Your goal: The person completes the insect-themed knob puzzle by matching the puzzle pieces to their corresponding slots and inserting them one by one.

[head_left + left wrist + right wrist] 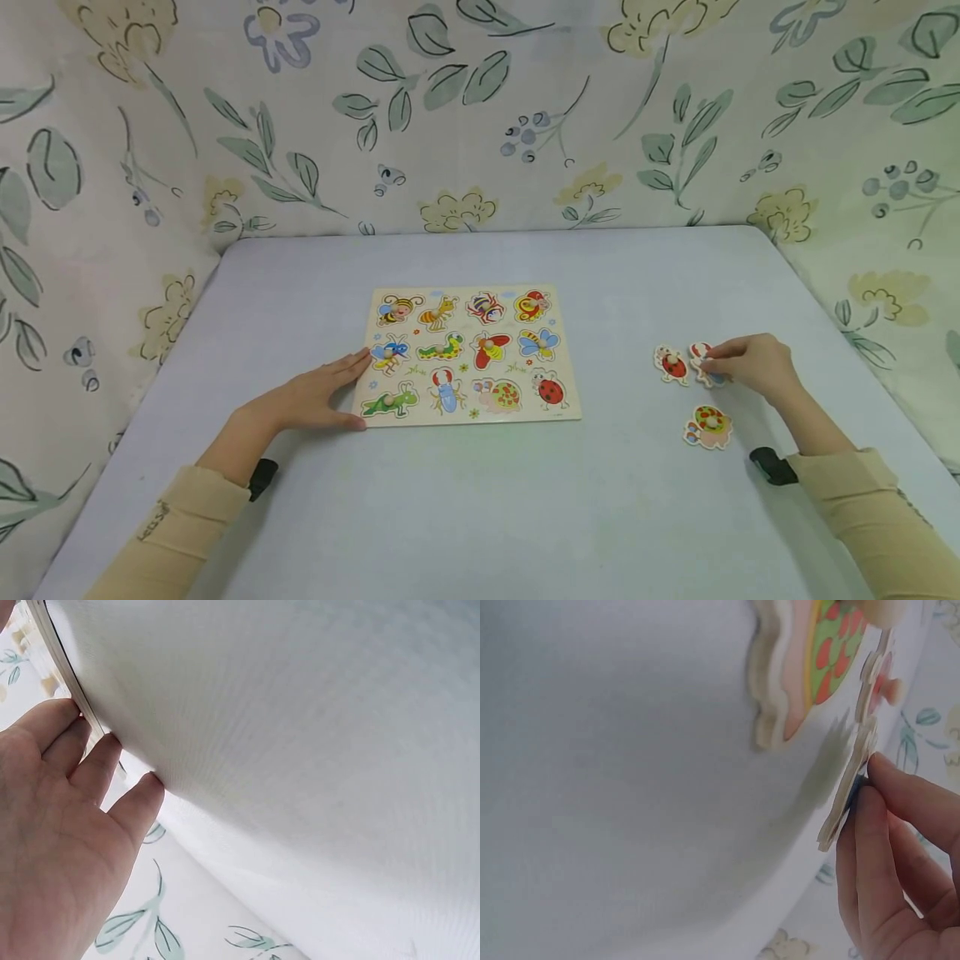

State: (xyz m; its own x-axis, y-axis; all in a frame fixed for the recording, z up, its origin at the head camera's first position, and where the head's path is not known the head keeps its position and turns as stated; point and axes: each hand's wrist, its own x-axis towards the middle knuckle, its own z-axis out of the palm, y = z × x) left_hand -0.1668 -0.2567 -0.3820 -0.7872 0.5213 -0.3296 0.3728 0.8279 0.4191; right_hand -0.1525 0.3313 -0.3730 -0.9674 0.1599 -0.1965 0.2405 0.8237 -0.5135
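Observation:
A wooden peg puzzle board (570,407) with several insect pictures lies flat in the head view. Along its left edge rests my left hand (307,398), fingers extended and thumb spread near the front corner; the left wrist view shows the fingertips (111,742) against the board's side. On the right, my right hand (753,365) pinches a stag beetle puzzle piece (699,354) between thumb and fingers. Seen edge-on in the right wrist view, that beetle piece stands tilted, its knob hidden by the fingers. A ladybug piece (671,365) lies just left of it, and a snail piece (708,427) nearer me.
The white table (480,517) carries the board and loose pieces. Behind and beside it hangs floral fabric (480,167). On the board's front row, the beetle picture (446,390), snail picture (495,396) and ladybug picture (550,389) show no knobs.

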